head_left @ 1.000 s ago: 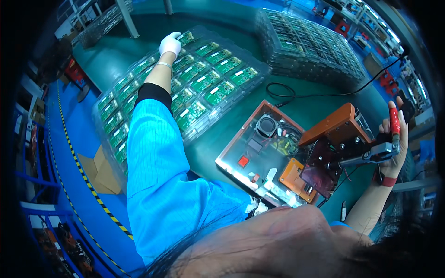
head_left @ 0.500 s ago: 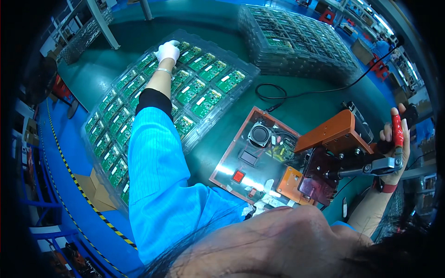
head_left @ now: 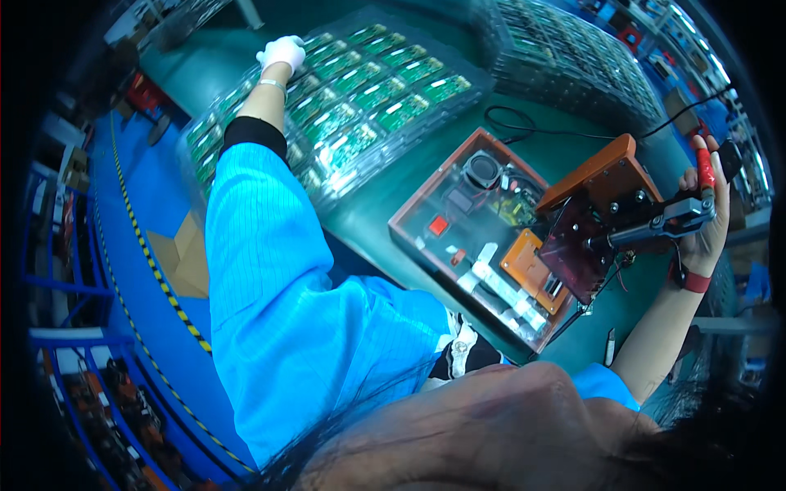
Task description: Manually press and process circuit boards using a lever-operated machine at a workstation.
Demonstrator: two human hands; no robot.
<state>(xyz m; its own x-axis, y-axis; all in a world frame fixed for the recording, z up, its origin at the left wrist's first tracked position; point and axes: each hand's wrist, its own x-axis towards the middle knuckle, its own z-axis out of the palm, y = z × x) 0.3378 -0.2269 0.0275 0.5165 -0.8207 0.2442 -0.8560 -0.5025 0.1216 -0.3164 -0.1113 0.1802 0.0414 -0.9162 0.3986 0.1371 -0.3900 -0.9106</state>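
Note:
My left hand [head_left: 282,53], in a white glove, is at the far left part of a clear plastic tray [head_left: 342,190] of green circuit boards [head_left: 378,93]. Its fingers look curled, and whatever they hold is hidden behind the glove. On the right, my bare right hand [head_left: 711,217] wraps around the red handle [head_left: 705,167] of a lever clamp [head_left: 655,229]. That clamp belongs to a test fixture [head_left: 458,200], a clear-topped box with a speaker, a red button and an orange block [head_left: 528,266]. A dark plate [head_left: 577,254] hangs beside the orange block.
Behind the fixture stands a tall stack of clear trays [head_left: 573,69] filled with boards. A black cable [head_left: 565,131] runs across the green table. A small knife-like tool [head_left: 610,347] lies near my right forearm. An open cardboard box [head_left: 184,258] sits on the blue floor.
My view has shifted, so the table's contents sit higher in the picture. My gloved left hand has moved left over the tray. My right hand stays on the red handle.

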